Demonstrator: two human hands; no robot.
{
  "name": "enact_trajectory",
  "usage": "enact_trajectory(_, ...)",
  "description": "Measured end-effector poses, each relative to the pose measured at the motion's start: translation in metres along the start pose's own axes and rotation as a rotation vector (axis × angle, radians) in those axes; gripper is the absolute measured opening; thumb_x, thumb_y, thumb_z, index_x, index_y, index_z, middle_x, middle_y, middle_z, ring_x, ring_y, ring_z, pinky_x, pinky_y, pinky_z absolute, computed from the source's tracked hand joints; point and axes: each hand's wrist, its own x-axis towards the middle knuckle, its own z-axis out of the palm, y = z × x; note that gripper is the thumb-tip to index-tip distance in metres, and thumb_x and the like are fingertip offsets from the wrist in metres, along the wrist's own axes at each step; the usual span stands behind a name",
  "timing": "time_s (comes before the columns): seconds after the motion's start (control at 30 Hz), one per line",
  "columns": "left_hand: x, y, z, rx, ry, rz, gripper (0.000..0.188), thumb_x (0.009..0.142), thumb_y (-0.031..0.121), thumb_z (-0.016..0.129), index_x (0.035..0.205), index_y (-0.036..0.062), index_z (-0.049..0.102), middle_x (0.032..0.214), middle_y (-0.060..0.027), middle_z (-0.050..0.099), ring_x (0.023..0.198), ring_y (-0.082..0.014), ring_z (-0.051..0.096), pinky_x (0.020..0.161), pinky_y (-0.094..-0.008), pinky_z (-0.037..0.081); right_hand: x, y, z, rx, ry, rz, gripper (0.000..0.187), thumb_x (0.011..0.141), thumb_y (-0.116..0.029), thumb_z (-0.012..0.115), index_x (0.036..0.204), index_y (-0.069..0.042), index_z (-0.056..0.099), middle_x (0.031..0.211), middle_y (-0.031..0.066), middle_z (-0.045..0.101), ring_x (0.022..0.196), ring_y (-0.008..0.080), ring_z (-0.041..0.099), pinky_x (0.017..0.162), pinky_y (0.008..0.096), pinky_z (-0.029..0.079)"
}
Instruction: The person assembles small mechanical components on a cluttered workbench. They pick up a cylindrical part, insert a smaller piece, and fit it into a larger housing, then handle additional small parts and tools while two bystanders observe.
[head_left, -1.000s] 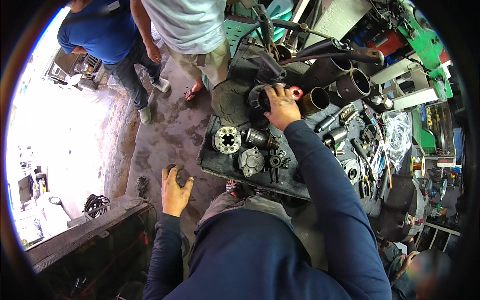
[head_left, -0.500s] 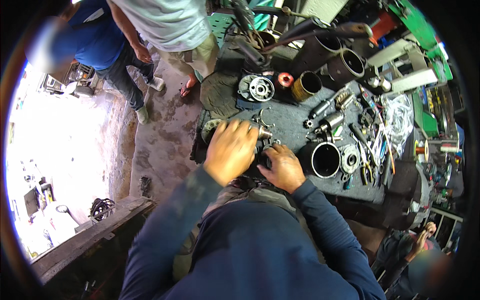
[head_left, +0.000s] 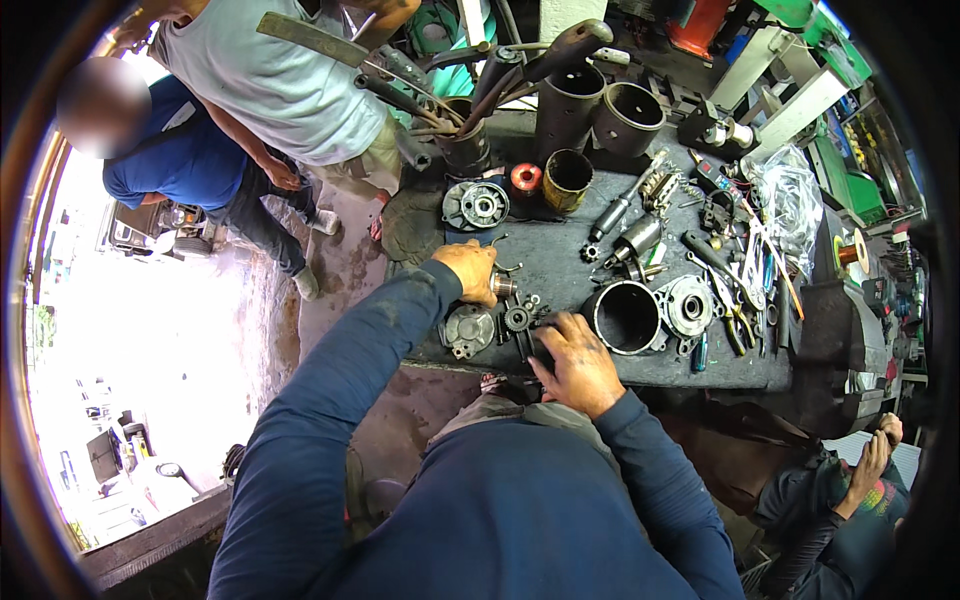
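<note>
My left hand is closed around a motor armature, whose copper-coloured end sticks out to the right of the fingers; the rest is hidden under the hand. Over the table's near edge, my right hand has its thumb and index finger apart, with no held thing showing between them. Just left of its fingertips lies a small gear with a forked lever. A round cast-metal end cover sits below my left hand. To the right of my right hand stands a hollow cylindrical housing.
Another end cover, a red ring-shaped part and dark cylinders stand farther back. A flanged cover, pliers and a clear plastic bag lie right. Two people stand at far left; another person's hands show lower right.
My view has shifted. My left hand has moved off the front parts, uncovering the end cover and the gear. My right hand has drawn slightly away from the small parts.
</note>
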Motion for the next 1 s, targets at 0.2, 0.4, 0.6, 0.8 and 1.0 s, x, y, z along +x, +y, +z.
enact_trajectory(0.2, -0.002, 0.020, 0.026, -0.004, 0.201, -0.147, 0.067, 0.076, 0.033, 0.088, 0.128, 0.0034, 0.059, 0.129, -0.0222, 0.061, 0.116, -0.0408, 0.068, 0.095, -0.0497, 0.058, 0.078, 0.013, -0.010, 0.047, 0.158, 0.091, 0.035, 0.087, -0.017, 0.077, 0.116, 0.000, 0.065, 0.116, 0.0198, 0.062, 0.112, 0.0412, 0.061, 0.095, 0.0468, 0.052)
enact_trajectory(0.4, -0.007, 0.009, 0.029, -0.030, 0.240, -0.024, 0.057, 0.075, 0.026, 0.087, 0.123, 0.0073, 0.063, 0.123, -0.0205, 0.062, 0.109, -0.0393, 0.071, 0.090, -0.0504, 0.060, 0.073, 0.012, -0.013, 0.110, 0.087, 0.125, 0.035, 0.088, -0.018, 0.077, 0.117, -0.001, 0.067, 0.113, 0.0193, 0.063, 0.111, 0.0414, 0.062, 0.095, 0.0459, 0.052)
enact_trajectory(0.6, -0.047, -0.002, -0.002, -0.256, 0.524, 0.035, 0.056, 0.071, 0.026, 0.089, 0.116, 0.0063, 0.064, 0.118, -0.0180, 0.064, 0.102, -0.0399, 0.072, 0.088, -0.0496, 0.059, 0.082, 0.020, -0.002, 0.106, 0.136, 0.172, 0.032, 0.088, -0.018, 0.075, 0.114, 0.001, 0.067, 0.108, 0.0208, 0.065, 0.105, 0.0418, 0.062, 0.093, 0.0480, 0.051)
enact_trajectory(0.8, -0.099, -0.003, -0.005, -1.429, 0.977, 0.061, 0.037, 0.084, 0.016, 0.086, 0.113, 0.0028, 0.068, 0.097, -0.0019, 0.068, 0.089, -0.0130, 0.066, 0.087, -0.0300, 0.053, 0.154, 0.042, 0.026, 0.047, 0.135, 0.147, 0.042, 0.088, -0.021, 0.075, 0.124, -0.002, 0.062, 0.116, 0.0196, 0.067, 0.112, 0.0400, 0.065, 0.095, 0.0484, 0.053)
enact_trajectory(1.0, -0.145, -0.004, 0.034, -2.368, 1.040, -0.079, 0.025, 0.096, 0.023, 0.075, 0.115, 0.0070, 0.067, 0.102, -0.0030, 0.072, 0.091, -0.0177, 0.072, 0.084, -0.0349, 0.060, 0.230, 0.053, 0.054, -0.166, -0.079, 0.187, 0.058, 0.092, -0.019, 0.067, 0.144, 0.000, 0.050, 0.134, 0.0232, 0.064, 0.116, 0.0413, 0.067, 0.097, 0.0495, 0.055)
